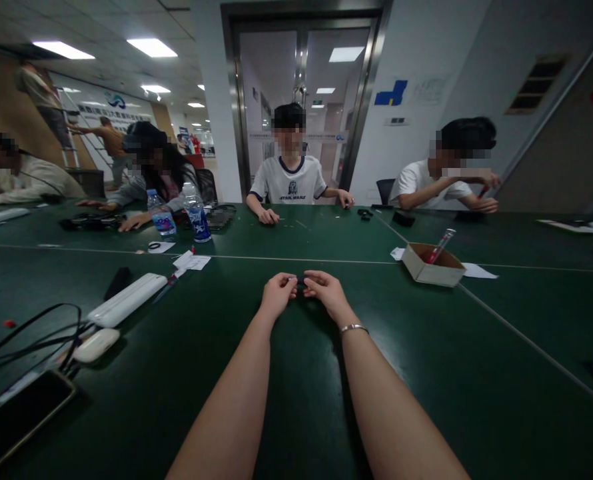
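Note:
Between my fingertips, just above the green table [306, 373], is a small dark piece [300, 281], too small to name more exactly. My left hand [277, 293] pinches its left end. At the other end, the thumb and fingers of my right hand [328, 293] close on it, with a silver bracelet [354, 327] round that wrist. Both forearms stretch forward over the tabletop. My fingers hide much of the piece.
An open box [434, 268] with a red-and-clear tube stands at right. On the left lie a white power bank-like block [127, 300], a white case [96, 345], cables and a phone [24, 420]. Two bottles [196, 217] stand farther back. Several people sit across the table.

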